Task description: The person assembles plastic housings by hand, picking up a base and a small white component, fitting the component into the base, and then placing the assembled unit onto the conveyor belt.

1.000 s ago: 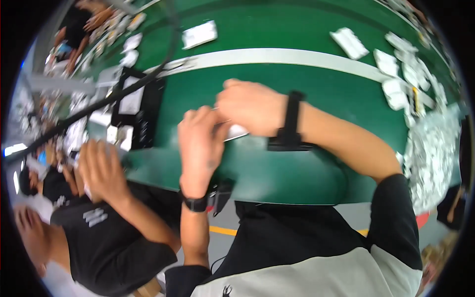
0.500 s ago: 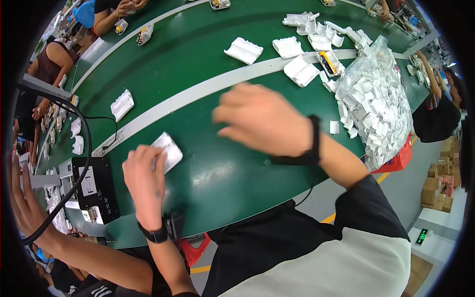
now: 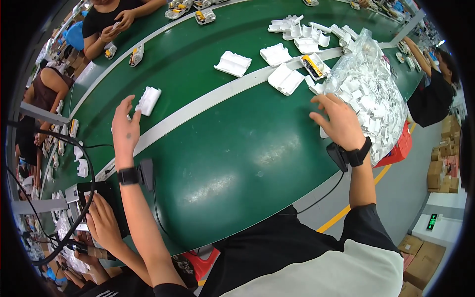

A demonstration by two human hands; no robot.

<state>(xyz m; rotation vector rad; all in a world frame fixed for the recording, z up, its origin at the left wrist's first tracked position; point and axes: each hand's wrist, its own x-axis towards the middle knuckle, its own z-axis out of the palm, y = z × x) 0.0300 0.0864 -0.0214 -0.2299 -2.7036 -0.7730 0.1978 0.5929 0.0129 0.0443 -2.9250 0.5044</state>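
My left hand [image 3: 126,128] reaches over the left of the green table, fingers extended and apart, holding nothing visible. Just right of its fingertips lies a white plastic half-shell [image 3: 148,101], apparently touching or very close to the thumb. Behind that hand, a sliver of another white part shows, mostly covered. My right hand [image 3: 339,121] is open, fingers slightly bent, at the left side of a clear plastic bag [image 3: 368,44] heaped with small white pieces [image 3: 376,114]. Its palm is turned away, and no held object can be seen.
White half-shells [image 3: 232,64] and a shell with a yellow-and-black insert [image 3: 315,66] lie along the pale strip [image 3: 208,95]. A red bin [image 3: 403,148] stands beneath the bag. At left, a co-worker's hand [image 3: 103,220] rests at a black box; a black cable [image 3: 89,163] loops nearby.
My left hand moved away from me to the pale strip and let go of the white half-shell there. My right hand moved right to the bag. The view shifted slightly.
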